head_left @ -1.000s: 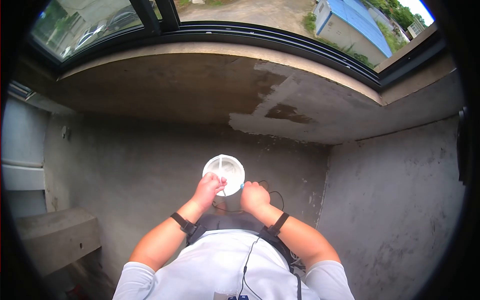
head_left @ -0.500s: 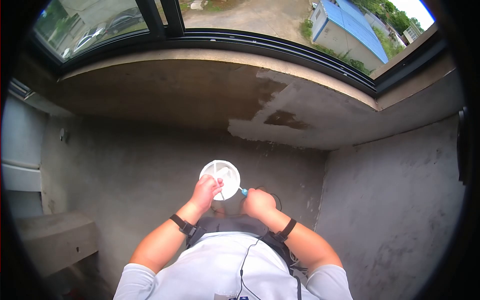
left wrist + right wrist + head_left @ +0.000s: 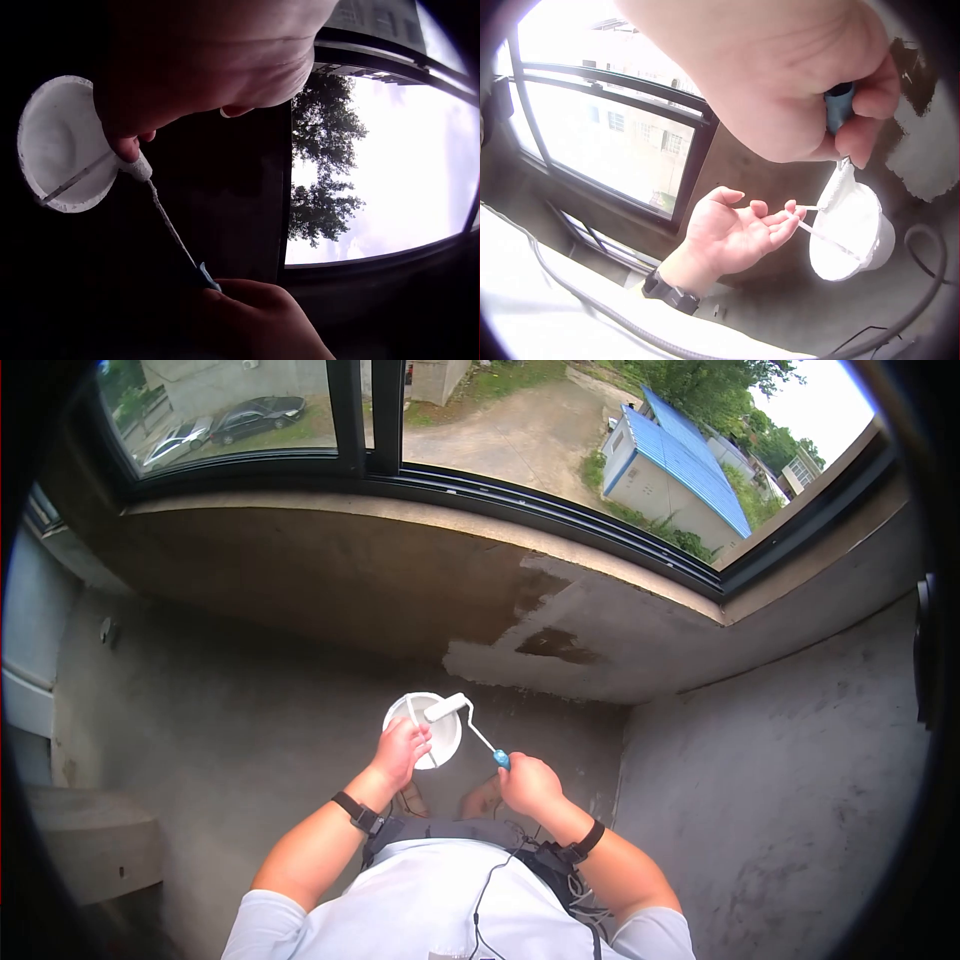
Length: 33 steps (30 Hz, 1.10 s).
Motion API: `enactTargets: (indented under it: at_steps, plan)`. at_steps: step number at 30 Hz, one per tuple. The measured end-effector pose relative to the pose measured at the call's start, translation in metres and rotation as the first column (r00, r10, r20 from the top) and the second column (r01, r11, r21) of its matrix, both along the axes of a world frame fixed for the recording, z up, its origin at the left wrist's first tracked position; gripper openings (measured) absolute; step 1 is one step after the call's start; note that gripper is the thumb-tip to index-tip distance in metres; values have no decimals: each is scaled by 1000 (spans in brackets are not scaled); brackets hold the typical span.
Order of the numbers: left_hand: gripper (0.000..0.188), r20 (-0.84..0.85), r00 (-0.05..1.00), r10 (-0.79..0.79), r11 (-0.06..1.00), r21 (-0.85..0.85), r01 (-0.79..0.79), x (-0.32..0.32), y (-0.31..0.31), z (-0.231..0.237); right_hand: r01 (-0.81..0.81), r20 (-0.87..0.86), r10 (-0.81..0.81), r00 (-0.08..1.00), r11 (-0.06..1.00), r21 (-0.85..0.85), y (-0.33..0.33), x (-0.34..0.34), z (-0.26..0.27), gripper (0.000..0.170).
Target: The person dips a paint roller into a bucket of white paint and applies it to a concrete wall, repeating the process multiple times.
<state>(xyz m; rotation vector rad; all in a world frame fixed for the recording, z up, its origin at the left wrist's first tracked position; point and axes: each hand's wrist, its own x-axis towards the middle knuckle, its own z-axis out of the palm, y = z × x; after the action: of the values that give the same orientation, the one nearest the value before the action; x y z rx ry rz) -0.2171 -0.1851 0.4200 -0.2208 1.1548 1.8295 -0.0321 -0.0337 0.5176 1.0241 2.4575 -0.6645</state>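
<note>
A white bucket (image 3: 450, 746) hangs from my left hand (image 3: 402, 748), whose fingers curl round its thin handle. In the right wrist view the bucket (image 3: 877, 232) is tilted, its pale inside showing. My right hand (image 3: 532, 785) grips a paint roller by its blue handle (image 3: 501, 759). The white roller sleeve (image 3: 446, 707) is over the bucket's mouth, beside the handle, its wire frame (image 3: 479, 734) bending back toward my right hand. In the left wrist view the sleeve (image 3: 137, 166) shows near the left fingertips, partly hidden behind them.
Ahead, the wall under the window has a dark brown area (image 3: 330, 575) and a pale grey coated area (image 3: 620, 635). A black window frame (image 3: 560, 510) runs above it. At the left juts a concrete block (image 3: 95, 845). A dark cable (image 3: 930, 277) loops near the bucket.
The roller has risen out of the bucket, so its sleeve and frame now show at the top. My right hand moved right and down; the bucket shifted slightly left. The head view tilted up.
</note>
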Motion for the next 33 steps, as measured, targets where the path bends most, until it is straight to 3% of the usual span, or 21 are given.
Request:
enactTargets:
  at_steps: [6,12,16,20,26,28,33]
  plan:
    - [19,-14,1000,14,1000,-22,-14,-21,-14,-4,184,-187,-181,966,983,0,16,-20,25,30]
    - [18,7,996,89,984,-157,-87,-46,-53,-14,339,-482,-344,806,935,-100,54,-44,44,30]
    - [17,60,990,131,946,-307,-107,-66,-99,-61,374,-474,-614,631,776,-508,64,-66,86,24]
    - [25,135,968,210,876,-465,-125,-72,-149,-96,338,-519,-649,556,747,-573,69,-85,113,21]
    - [38,176,926,335,755,-637,-153,-58,-250,-157,305,-529,-616,583,770,-561,76,-105,127,13]
    - [36,200,894,401,722,-670,-174,-51,-288,-187,305,-530,-627,571,761,-572,73,-112,132,12]
    - [38,215,819,531,665,-705,-246,-22,-362,-206,329,-515,-660,547,735,-592,70,-128,133,9]
